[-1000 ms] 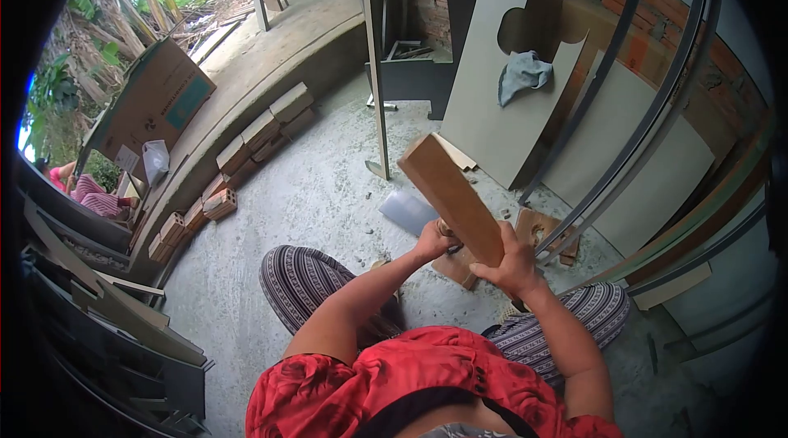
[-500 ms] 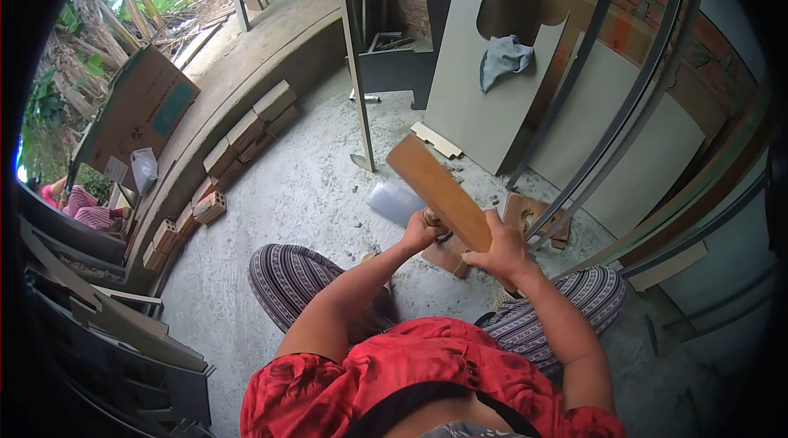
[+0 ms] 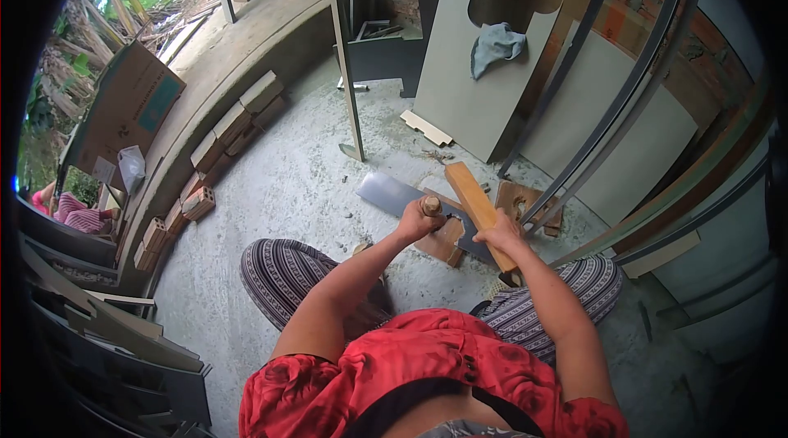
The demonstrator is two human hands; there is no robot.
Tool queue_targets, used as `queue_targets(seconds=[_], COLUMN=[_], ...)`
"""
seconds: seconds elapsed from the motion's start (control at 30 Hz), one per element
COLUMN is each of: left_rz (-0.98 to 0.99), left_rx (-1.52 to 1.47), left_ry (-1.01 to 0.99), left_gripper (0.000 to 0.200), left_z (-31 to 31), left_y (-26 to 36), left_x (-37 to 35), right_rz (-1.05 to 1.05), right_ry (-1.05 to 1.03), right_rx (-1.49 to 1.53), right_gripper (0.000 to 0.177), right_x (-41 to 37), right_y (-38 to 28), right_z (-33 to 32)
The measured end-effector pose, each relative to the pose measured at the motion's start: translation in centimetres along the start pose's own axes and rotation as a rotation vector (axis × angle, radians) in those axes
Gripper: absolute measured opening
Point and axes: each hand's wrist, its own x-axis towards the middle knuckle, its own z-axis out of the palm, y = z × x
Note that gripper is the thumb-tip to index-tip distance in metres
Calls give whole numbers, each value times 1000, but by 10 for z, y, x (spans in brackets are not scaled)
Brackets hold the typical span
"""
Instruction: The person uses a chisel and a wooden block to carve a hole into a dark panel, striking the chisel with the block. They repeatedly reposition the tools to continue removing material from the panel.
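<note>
My left hand (image 3: 417, 224) is closed around an upright, round-ended wooden handle (image 3: 430, 206) over a flat grey metal sheet (image 3: 388, 193). In my right hand (image 3: 501, 234) is a wooden block (image 3: 470, 191), gripped near its lower end and slanting up to the left. The sheet lies low above the floor, with a brown wooden board (image 3: 444, 247) partly under it. A second wooden piece with a hole (image 3: 515, 198) rests on the floor to the right. What joins the handle to the sheet is hidden.
Large panels (image 3: 469, 60) lean on the brick wall, with a blue cloth (image 3: 498, 48) hanging there. Metal bars (image 3: 611, 138) slant down at the right. Bricks (image 3: 232, 123) line the curved ledge at the left, near a cardboard box (image 3: 127, 114). Another person's legs (image 3: 78, 212) show at far left.
The wooden block has come down and turned narrow side up, beside the sheet. My left hand's handle now shows upright, and more of the grey sheet is visible.
</note>
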Motion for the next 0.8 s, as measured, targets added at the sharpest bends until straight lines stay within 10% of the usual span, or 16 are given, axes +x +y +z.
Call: queue_targets(seconds=[0.3,0.5,0.63,0.8], left_rz=[-9,1,14,65], left_rx=[-2,63,61,-57], left_ry=[-7,22,-5,3], left_gripper=[24,24,23,23], left_z=[-10,-10,-6,-1], left_y=[-3,-4,-5,-12], left_x=[7,5,6,7], right_rz=[-108,-635,-528,-410], right_ry=[-31,262,116,-3], right_rx=[20,607,87,133], right_gripper=[76,67,66,70], right_x=[-11,-48,-57,-62], right_y=[-29,-68,-60,-59], right_z=[-15,-48,-48,-49])
